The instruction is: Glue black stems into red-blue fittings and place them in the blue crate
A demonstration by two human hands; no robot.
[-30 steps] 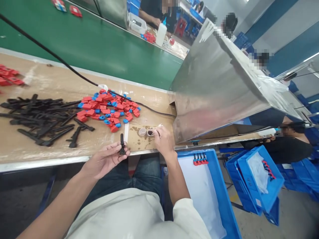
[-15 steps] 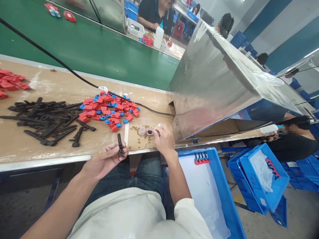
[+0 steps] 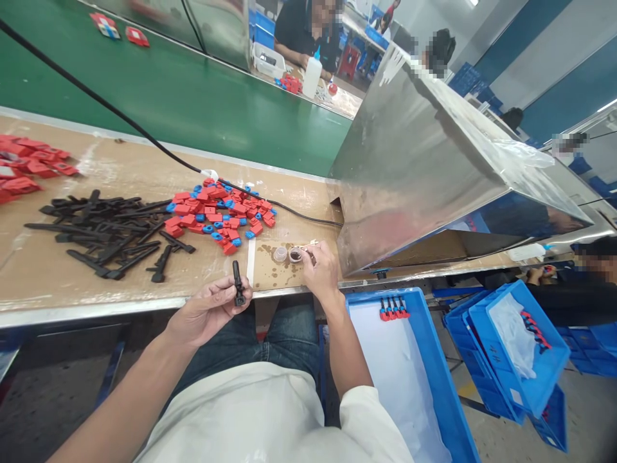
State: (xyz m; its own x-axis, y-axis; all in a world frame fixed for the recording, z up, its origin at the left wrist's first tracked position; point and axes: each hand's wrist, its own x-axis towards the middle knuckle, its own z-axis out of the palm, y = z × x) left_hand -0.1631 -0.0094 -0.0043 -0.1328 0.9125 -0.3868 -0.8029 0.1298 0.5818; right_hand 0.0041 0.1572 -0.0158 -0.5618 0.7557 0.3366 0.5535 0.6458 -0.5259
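Observation:
My left hand [image 3: 214, 307] is closed round a black rod-shaped part [image 3: 238, 283], held upright near the bench's front edge. The part has a blocky lower end and a narrower top. My right hand [image 3: 322, 270] is pinched at the rim of a small round cup [image 3: 295, 255] with dark contents; whatever sits between its fingertips is too small to make out. A second small clear cup [image 3: 280, 254] stands just left of it. Thin pale sticks [image 3: 308, 244] show behind the right fingers. Left of my hands lie a heap of red and blue pieces [image 3: 226, 215] and a pile of black parts [image 3: 106, 231].
A metal hood [image 3: 409, 161] stands right on the bench [image 3: 159, 289]. Below it, a blue tray [image 3: 424, 347] holds several red-and-black assemblies [image 3: 394, 310]. A black cable [image 3: 144, 138] crosses the bench. Beyond runs a green belt [image 3: 216, 122]; a person [image 3: 306, 32] sits across it.
The whole view has shifted slightly, so the scene sits a little further right. The left hand still grips the black part, and the right hand stays at the cup.

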